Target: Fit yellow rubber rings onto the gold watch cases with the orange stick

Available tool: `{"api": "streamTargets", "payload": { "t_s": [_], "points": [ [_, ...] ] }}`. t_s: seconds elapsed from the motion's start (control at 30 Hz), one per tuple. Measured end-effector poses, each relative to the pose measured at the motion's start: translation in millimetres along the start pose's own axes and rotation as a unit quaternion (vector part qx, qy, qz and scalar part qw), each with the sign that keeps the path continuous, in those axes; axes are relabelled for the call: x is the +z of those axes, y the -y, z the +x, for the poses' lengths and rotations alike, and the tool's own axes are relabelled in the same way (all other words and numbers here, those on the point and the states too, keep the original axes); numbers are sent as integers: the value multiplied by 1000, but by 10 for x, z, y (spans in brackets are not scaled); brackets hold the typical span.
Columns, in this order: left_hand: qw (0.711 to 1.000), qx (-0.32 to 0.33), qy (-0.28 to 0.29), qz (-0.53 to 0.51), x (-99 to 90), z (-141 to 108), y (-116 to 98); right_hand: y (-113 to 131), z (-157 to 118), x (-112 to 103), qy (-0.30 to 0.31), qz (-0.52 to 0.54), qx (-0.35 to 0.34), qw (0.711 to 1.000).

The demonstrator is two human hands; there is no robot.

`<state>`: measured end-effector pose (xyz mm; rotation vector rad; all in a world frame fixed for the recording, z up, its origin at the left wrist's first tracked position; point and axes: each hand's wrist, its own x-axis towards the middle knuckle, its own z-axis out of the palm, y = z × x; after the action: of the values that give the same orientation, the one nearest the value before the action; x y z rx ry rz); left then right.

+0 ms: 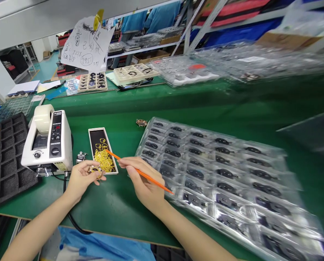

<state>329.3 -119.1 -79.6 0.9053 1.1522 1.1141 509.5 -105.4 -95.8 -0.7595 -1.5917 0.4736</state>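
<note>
My left hand pinches a gold watch case between thumb and fingers, just in front of a white-rimmed tray. Inside that tray lies a heap of thin yellow rings. In my right hand is a slim orange stick, gripped like a pen. Its far tip reaches over the yellow rings; whether a ring hangs on it is too small to tell.
A white tape dispenser stands at left, with a metal counter beside it and a black compartment tray beyond. Clear blister trays of dark parts cover the right. Another watch case lies behind.
</note>
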Motion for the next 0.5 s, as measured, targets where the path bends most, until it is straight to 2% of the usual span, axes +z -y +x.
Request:
{"api": "streamTargets", "payload": {
  "t_s": [0.17,0.3,0.4,0.5],
  "points": [
    [998,26,-10,57,43,-31,14,9,-37,-7,37,-63,-48,996],
    [997,38,-20,66,66,-47,18,55,-93,78,85,-115,-110,984],
    [995,68,-25,64,93,-55,33,64,-136,177,114,-185,-100,971],
    [993,93,-17,73,121,-75,81,44,-155,240,95,-224,-72,967]
  ]
}}
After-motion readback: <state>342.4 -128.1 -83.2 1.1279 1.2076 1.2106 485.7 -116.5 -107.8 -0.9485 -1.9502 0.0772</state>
